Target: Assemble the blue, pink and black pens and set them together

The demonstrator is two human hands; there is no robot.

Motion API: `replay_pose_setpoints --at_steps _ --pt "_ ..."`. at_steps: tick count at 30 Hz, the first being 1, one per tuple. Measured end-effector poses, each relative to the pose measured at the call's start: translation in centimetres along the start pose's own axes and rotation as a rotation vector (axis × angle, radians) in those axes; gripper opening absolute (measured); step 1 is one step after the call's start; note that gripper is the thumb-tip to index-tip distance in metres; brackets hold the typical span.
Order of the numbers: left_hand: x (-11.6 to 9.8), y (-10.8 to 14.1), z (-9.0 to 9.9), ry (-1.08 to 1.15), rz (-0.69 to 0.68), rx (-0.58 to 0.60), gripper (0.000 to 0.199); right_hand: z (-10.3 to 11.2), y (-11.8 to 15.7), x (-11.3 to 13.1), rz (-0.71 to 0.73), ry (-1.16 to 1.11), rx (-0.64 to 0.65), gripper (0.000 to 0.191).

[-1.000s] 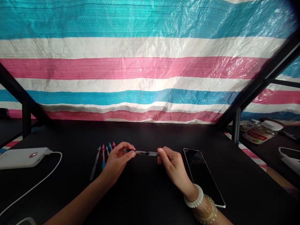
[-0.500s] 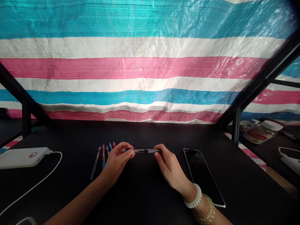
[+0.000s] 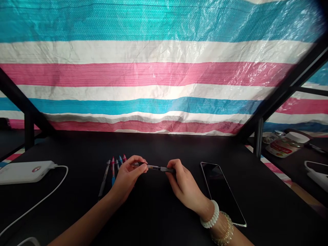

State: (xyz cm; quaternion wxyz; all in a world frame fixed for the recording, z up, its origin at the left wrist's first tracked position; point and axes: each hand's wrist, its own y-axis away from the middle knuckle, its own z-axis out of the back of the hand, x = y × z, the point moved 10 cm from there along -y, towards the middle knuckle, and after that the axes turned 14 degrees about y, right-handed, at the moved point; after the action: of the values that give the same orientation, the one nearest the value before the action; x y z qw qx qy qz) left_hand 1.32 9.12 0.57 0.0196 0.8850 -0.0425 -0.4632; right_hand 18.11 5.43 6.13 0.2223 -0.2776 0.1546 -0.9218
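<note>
A slim pen (image 3: 154,167) with a clear barrel and a dark grey grip is held nearly level above the table. My left hand (image 3: 130,173) pinches its left end between thumb and fingers, hiding that end. At the grey grip end, my right hand (image 3: 183,182) is closed on the pen, and its fingers cover the tip. Several pens (image 3: 113,169) in grey, pink and blue lie side by side, just left of my left hand and partly behind it.
A smartphone (image 3: 222,193) with a dark screen lies right of my right hand. On the left is a white power bank (image 3: 25,172) with a white cable (image 3: 64,179). A striped tarp (image 3: 153,75) hangs behind the black table (image 3: 159,147). A jar (image 3: 284,145) stands at far right.
The pen's right end has dipped slightly, so it now tilts a little down to the right. My right hand's fingers have shifted slightly lower and curl more around the grip.
</note>
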Motion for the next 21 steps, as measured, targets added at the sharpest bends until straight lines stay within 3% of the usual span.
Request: replay_pose_setpoints --at_steps 11,16,21 --pt "0.0 0.1 -0.3 0.004 0.002 0.017 0.019 0.4 -0.1 0.1 0.018 0.029 -0.023 0.006" --pt "0.0 0.5 -0.9 -0.027 0.035 0.060 0.018 0.4 -0.3 -0.1 -0.007 0.056 -0.022 0.023" --pt "0.0 0.4 -1.0 -0.047 0.018 0.074 0.016 -0.1 -0.2 -0.2 -0.008 0.014 -0.014 0.011"
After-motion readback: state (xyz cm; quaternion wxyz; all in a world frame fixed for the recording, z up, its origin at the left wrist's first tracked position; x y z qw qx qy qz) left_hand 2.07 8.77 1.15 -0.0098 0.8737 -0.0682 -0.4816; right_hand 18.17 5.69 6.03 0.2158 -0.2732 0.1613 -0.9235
